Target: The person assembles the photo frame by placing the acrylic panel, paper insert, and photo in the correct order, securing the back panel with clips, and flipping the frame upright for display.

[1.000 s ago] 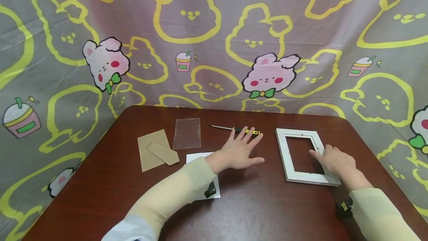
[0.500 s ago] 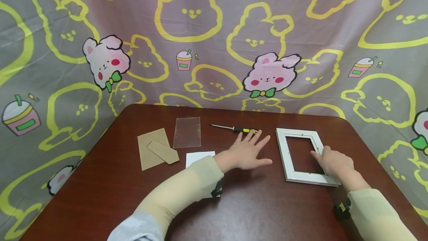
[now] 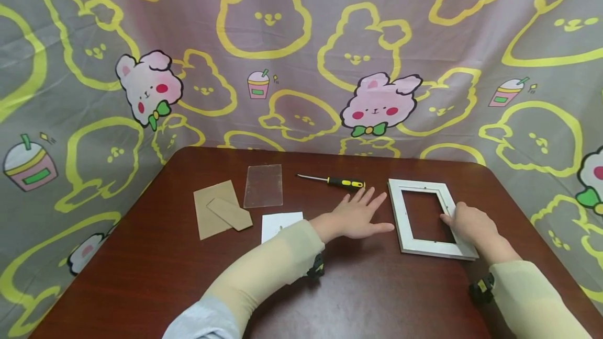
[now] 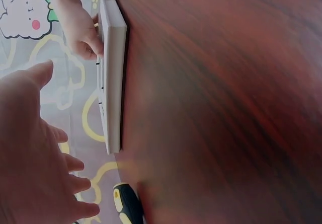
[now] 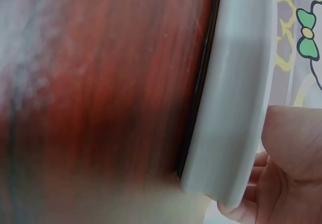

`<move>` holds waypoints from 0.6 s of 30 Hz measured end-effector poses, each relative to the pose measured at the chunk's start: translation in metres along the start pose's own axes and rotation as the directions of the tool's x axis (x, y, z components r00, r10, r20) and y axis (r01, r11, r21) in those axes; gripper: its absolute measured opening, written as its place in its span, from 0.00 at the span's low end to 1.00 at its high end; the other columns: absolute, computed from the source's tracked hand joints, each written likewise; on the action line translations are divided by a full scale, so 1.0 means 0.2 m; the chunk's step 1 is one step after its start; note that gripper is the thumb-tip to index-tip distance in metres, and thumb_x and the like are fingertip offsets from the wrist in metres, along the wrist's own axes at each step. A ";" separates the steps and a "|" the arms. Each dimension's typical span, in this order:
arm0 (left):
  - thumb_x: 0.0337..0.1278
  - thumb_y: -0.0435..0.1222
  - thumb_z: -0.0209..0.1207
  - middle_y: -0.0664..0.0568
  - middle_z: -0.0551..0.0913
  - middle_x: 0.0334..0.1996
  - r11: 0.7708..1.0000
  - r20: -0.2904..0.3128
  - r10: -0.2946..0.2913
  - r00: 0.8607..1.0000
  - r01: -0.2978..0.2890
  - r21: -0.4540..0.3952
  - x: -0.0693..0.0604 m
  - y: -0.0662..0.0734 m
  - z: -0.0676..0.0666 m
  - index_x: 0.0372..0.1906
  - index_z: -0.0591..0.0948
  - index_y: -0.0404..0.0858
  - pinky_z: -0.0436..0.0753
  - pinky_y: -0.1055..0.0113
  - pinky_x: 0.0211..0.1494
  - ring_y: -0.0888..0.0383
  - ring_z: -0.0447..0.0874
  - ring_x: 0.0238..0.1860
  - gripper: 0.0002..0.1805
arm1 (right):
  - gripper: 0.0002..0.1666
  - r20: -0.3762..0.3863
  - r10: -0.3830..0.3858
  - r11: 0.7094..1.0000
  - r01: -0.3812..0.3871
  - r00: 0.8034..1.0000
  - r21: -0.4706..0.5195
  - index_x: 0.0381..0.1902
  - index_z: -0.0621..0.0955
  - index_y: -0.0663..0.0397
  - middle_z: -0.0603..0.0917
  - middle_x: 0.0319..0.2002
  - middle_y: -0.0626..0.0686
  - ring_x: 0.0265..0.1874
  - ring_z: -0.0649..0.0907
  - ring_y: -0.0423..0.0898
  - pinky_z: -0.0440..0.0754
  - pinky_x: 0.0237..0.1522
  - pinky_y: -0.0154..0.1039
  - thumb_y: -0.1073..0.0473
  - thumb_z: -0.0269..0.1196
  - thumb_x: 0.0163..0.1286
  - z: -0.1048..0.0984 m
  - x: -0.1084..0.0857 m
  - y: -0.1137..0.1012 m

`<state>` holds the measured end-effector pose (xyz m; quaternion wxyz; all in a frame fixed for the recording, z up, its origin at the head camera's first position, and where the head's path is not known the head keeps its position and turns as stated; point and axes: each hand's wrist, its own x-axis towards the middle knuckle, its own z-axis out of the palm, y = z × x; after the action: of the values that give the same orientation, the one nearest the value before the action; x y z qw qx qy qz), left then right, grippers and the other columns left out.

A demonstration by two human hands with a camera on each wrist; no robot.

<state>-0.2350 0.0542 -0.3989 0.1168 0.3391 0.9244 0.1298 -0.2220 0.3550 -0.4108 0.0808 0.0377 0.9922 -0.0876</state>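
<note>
A white frame (image 3: 407,224) lies on the right of the table. My right hand (image 3: 472,225) grips its right side, thumb on the inner edge; in the right wrist view the fingers (image 5: 245,210) curl round the frame's border (image 5: 229,93). My left hand (image 3: 354,217), fingers spread and straight, hovers over the table just left of the frame and holds nothing. In the left wrist view the left hand (image 4: 37,158) stands apart from the frame (image 4: 115,83). Just beyond its fingertips lies a black-and-yellow screwdriver (image 3: 346,182), its handle also visible in the left wrist view.
Left of centre lie a brown backing board (image 3: 207,218) with a smaller brown piece (image 3: 232,214) on it, and a clear rectangular sheet (image 3: 264,186). A white sheet (image 3: 278,224) is partly under the left sleeve. A patterned cloth (image 3: 301,67) hangs behind the table.
My left hand has moved right, away from the screwdriver and closer to the frame, uncovering the screwdriver's handle. My right hand keeps its grip; the frame has hardly moved.
</note>
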 end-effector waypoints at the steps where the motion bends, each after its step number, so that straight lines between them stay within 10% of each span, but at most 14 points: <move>1: 0.62 0.70 0.39 0.50 0.43 0.77 1.000 0.005 -0.003 1.000 0.004 -0.021 0.01 0.01 0.00 0.78 0.44 0.54 0.49 0.50 0.73 0.52 0.38 0.76 0.46 | 0.34 0.002 -0.003 1.000 0.003 1.000 -0.003 0.44 0.65 0.87 0.75 0.32 0.74 0.29 0.79 0.62 0.77 0.29 0.54 0.52 0.60 0.70 0.00 0.00 0.00; 13: 0.72 0.54 0.45 0.46 0.48 0.76 0.943 0.053 -0.031 0.998 0.047 -0.328 0.07 0.09 0.06 0.77 0.47 0.41 0.49 0.68 0.72 0.59 0.41 0.75 0.39 | 0.30 0.006 -0.015 1.000 0.015 1.000 -0.021 0.40 0.66 0.85 0.75 0.29 0.71 0.27 0.78 0.60 0.77 0.29 0.53 0.54 0.59 0.71 0.00 -0.01 -0.01; 18: 0.74 0.48 0.46 0.47 0.49 0.76 0.867 0.076 -0.109 0.991 0.132 -0.481 0.11 0.13 0.08 0.76 0.48 0.35 0.50 0.71 0.71 0.61 0.44 0.74 0.37 | 0.29 0.006 -0.010 1.000 0.011 1.000 -0.016 0.39 0.66 0.84 0.75 0.27 0.69 0.26 0.77 0.58 0.76 0.28 0.51 0.55 0.59 0.71 0.00 0.00 -0.01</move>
<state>-0.2302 0.0902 -0.4080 0.2273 0.2438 0.8787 0.3416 -0.2212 0.3531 -0.4111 0.0834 0.0315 0.9928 -0.0800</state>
